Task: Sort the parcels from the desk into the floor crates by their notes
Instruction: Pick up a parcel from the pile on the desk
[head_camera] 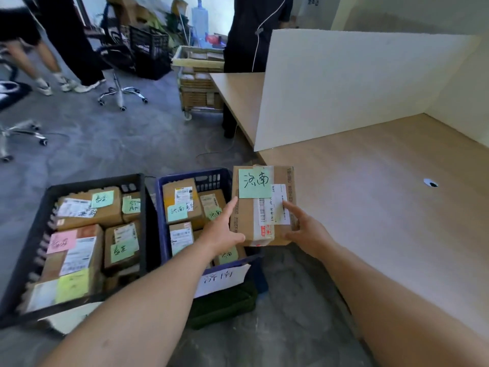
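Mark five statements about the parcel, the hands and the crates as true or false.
1. Both hands, left and right, hold the parcel. True.
2. The parcel's note is pink. False: it is green.
3. The blue crate is empty. False: several parcels lie in it.
4. The black crate stands left of the blue crate. True.
5. The parcel lies flat on the desk. False: the hands hold it up at the desk's edge, beside the blue crate.
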{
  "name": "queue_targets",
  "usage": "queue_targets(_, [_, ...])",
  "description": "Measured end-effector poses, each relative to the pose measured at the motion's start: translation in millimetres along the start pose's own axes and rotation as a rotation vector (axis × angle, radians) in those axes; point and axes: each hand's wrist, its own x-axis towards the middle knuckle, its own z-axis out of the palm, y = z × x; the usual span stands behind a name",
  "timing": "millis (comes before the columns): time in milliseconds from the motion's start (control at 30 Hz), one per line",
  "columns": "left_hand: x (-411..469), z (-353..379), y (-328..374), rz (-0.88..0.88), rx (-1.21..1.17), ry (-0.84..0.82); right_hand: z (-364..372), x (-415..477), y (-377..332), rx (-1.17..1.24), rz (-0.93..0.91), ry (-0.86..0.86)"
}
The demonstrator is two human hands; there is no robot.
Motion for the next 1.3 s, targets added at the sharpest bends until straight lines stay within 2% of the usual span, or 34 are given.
queue_targets(233, [9, -65, -50, -0.071, -0.049, 0.048, 57, 38, -57, -0.033, -0.026, -0.071])
queue_targets(467, [53, -88, -85, -0.103, -0.059, 0.035, 87, 97, -70, -0.057, -0.011, -0.124])
queue_targets(967, [211, -56, -143, -0.326, -0.143, 0.151, 112, 300, -19, -0.277, -0.1, -0.299])
queue_targets(1300, [275, -54, -182, -0.38, -0.076, 0.191, 142, 380, 0, -0.364, -0.115, -0.351])
